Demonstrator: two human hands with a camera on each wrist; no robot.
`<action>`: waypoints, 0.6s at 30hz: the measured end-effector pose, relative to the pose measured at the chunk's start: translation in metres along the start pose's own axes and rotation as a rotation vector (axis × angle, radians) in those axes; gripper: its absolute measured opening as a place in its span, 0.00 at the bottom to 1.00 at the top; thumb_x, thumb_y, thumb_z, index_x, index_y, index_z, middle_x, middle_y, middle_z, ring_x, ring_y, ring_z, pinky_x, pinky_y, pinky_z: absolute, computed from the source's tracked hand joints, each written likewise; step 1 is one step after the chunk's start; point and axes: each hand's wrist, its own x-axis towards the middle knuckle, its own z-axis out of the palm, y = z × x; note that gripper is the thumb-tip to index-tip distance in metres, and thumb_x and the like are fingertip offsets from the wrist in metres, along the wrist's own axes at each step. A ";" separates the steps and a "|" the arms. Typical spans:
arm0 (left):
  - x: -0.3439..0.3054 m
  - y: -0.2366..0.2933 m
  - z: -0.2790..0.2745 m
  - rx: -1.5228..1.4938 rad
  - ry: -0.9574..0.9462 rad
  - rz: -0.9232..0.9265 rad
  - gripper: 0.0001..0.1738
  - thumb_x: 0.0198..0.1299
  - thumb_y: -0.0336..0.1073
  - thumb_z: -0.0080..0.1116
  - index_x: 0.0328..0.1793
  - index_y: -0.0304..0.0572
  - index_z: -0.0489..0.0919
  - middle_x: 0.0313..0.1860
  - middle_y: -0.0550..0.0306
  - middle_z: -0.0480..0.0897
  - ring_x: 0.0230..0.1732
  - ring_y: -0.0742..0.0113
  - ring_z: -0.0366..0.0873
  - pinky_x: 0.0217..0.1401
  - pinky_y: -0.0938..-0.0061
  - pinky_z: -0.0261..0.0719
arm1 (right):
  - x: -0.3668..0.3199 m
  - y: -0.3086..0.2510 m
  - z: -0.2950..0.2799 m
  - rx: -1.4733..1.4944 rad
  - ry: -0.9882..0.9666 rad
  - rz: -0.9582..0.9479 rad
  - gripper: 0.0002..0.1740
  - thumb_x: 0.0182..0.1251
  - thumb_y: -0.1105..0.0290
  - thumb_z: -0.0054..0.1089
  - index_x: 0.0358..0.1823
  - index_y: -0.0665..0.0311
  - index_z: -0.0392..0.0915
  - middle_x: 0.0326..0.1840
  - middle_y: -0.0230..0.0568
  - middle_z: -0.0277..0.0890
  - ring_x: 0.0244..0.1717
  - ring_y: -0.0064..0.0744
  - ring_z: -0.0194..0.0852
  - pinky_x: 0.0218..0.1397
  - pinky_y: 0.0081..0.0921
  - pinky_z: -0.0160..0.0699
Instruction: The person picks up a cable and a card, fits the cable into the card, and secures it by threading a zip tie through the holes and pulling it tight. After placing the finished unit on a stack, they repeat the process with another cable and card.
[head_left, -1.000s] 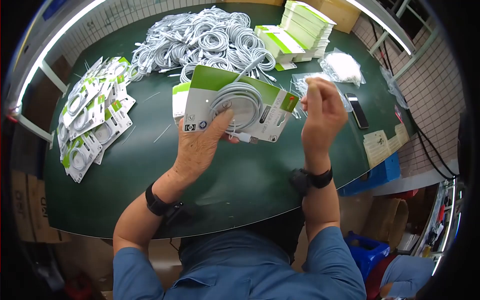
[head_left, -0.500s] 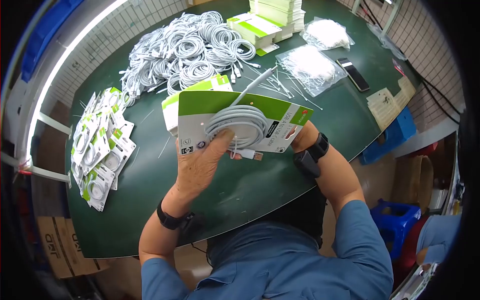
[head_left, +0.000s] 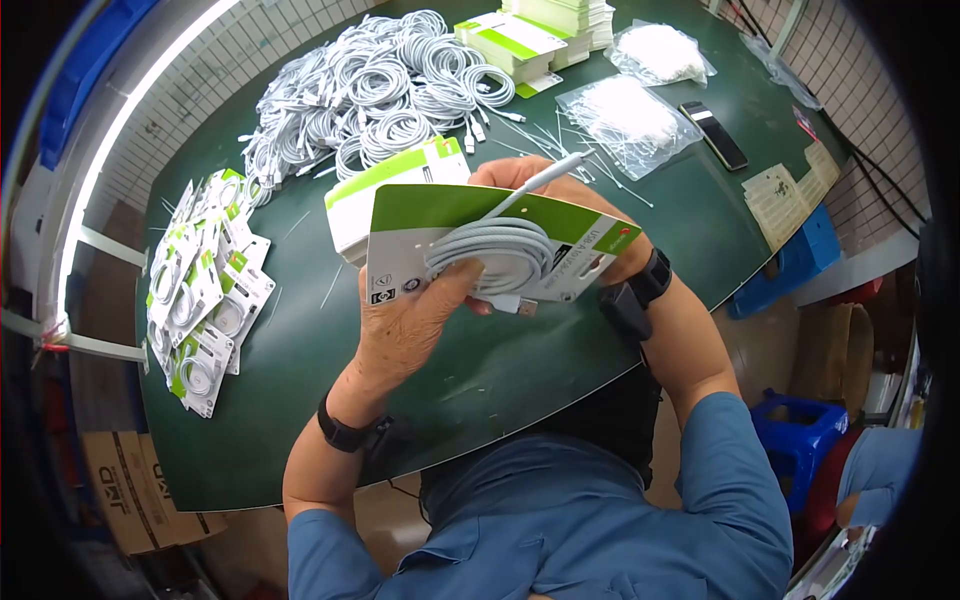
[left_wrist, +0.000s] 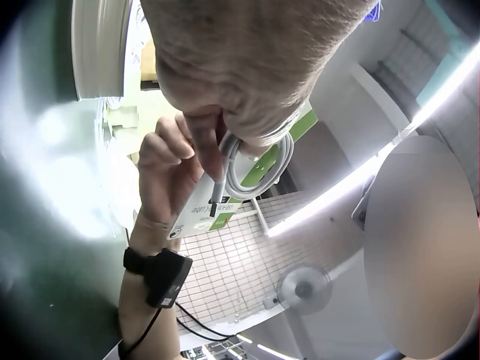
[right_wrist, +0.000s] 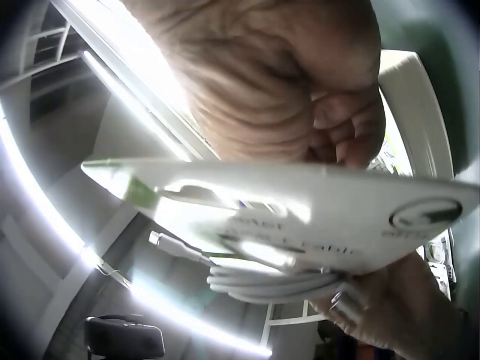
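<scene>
My left hand (head_left: 410,325) grips a green-and-white packaging card (head_left: 400,240), its thumb lying over a coiled white USB cable (head_left: 490,250) on the card's face. A white tie cinches the coil near the metal USB plug (head_left: 515,304). The cable's other end (head_left: 550,177) sticks up past the green edge. Behind the card is my right hand (head_left: 560,190), partly covered by it. Curled fingers of that right hand (left_wrist: 169,150) show by the card in the left wrist view. From the right wrist, the right hand (right_wrist: 292,97) overlaps the card's back (right_wrist: 322,210); I cannot tell whether it pinches anything.
Carded cables (head_left: 205,290) are heaped at the left, loose coiled cables (head_left: 370,95) at the back. One card stack (head_left: 345,215) stands just behind my hands, another stack (head_left: 510,45) farther back. Bags of white ties (head_left: 630,125), a phone (head_left: 715,135) and paper sheets (head_left: 775,205) lie right.
My right hand has gone from raised beside the card to behind it, and its fingers now show above the green edge. The left hand still holds the card, now tilted more.
</scene>
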 end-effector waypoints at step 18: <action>0.007 0.000 -0.013 -0.121 -0.059 -0.261 0.25 0.69 0.24 0.63 0.71 0.29 0.73 0.58 0.44 0.85 0.52 0.55 0.88 0.40 0.68 0.97 | 0.009 -0.010 0.011 0.033 -0.031 0.132 0.22 0.70 0.56 0.74 0.52 0.68 0.80 0.47 0.39 0.87 0.43 0.20 0.85 0.45 0.19 0.87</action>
